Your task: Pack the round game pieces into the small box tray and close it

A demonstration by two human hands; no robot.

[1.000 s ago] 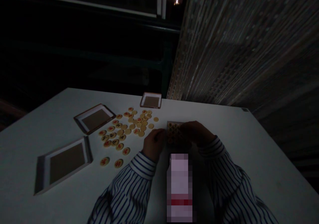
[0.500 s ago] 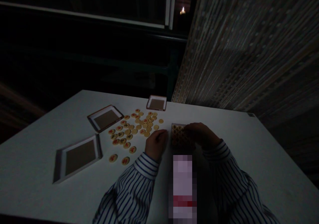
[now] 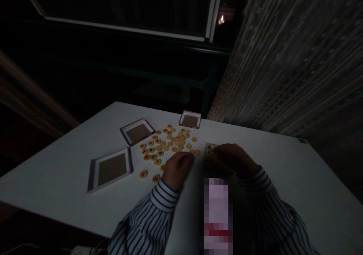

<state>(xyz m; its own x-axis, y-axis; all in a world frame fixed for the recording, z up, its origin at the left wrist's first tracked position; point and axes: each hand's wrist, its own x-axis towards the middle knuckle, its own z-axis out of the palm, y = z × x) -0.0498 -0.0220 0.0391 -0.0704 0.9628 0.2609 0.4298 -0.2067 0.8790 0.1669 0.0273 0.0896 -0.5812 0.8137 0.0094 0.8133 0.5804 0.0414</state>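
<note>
Many round wooden Chinese chess pieces [image 3: 166, 148] with red or black characters lie scattered on the white table [image 3: 266, 209]; some show plain faces. My left hand [image 3: 178, 168] is at their near right side, fingers curled together. Whatever it may hold is hidden. Two plain pieces [image 3: 197, 152] lie just beyond its fingertips. My right hand [image 3: 236, 158] has its fingers bent over the right side of a small open box [image 3: 210, 160] filled with rows of chess pieces. Its fingertips are hard to make out in the dim light.
Three shallow open box parts lie around the pieces: one at near left [image 3: 112, 170], one at far left [image 3: 137, 131], one at the back [image 3: 190, 119]. A string curtain [image 3: 272, 58] hangs beyond the table at right. A pixelated patch [image 3: 218, 209] covers the area before me.
The view has swung left, so the table appears shifted right. Two plain pieces now show beside my left fingertips, with the left hand drawn back from the box. My right hand stays at the box.
</note>
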